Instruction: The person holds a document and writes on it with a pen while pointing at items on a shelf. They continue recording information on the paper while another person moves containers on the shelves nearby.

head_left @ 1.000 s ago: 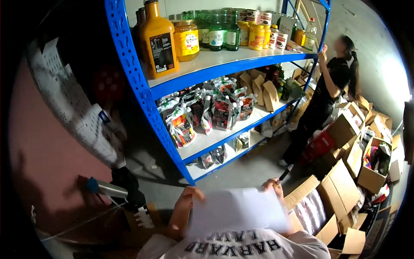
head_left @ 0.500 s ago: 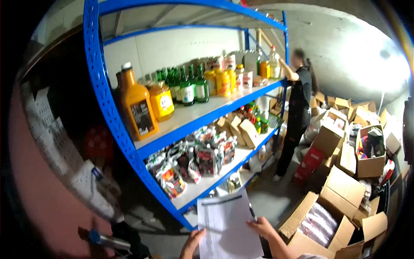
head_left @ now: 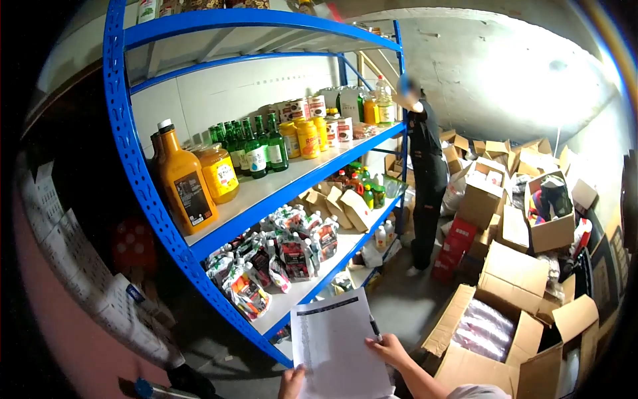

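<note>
A printed sheet of paper [head_left: 339, 352] is held low in front of me, with a dark header band across its top and fine rows below. My left hand [head_left: 292, 382] grips its lower left edge, thumb on top. At the right edge, my right hand [head_left: 389, 350] has its fingers closed round a dark pen [head_left: 376, 328], which points up and away. Whether those fingers also pinch the paper cannot be made out. Beyond the sheet stands a blue metal shelf [head_left: 279, 189] with green bottles [head_left: 256, 153], a large orange sauce bottle [head_left: 185, 183] and, lower down, spouted pouches [head_left: 292, 256].
A person in dark clothes [head_left: 426, 173] stands at the shelf's far end, an arm raised toward the bottles. Open cardboard boxes [head_left: 512, 272] crowd the floor on the right, one holding plastic-wrapped packs [head_left: 484, 329]. White stacked packages [head_left: 86, 272] line the left side.
My view has shifted, so the shelf and boxes sit further left in it. The paper and both hands appear slightly further left, with the same grips. The other person stays by the shelf.
</note>
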